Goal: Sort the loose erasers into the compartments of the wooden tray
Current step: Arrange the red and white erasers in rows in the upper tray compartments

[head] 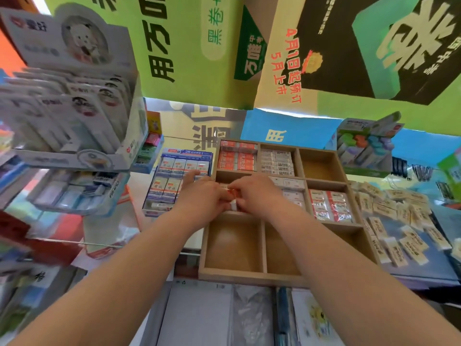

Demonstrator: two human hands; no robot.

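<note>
A wooden tray (264,277) with nine compartments lies in front of me. Its far left cell holds orange-wrapped erasers (237,157), the far middle cell white ones (277,161), and the middle right cell red-and-white ones (329,203). The near cells and the far right cell are bare. My left hand (202,196) and my right hand (257,193) meet over the middle left cell, fingers closed together on small orange-and-white erasers (232,198). A pile of loose cream erasers (399,221) lies to the right of the tray.
A blue box of boxed erasers (179,176) stands just left of the tray. Display stands with stationery (69,116) rise at the left. A green-topped box (366,151) sits behind the tray's right corner. Notebooks and a pen (282,315) lie near me.
</note>
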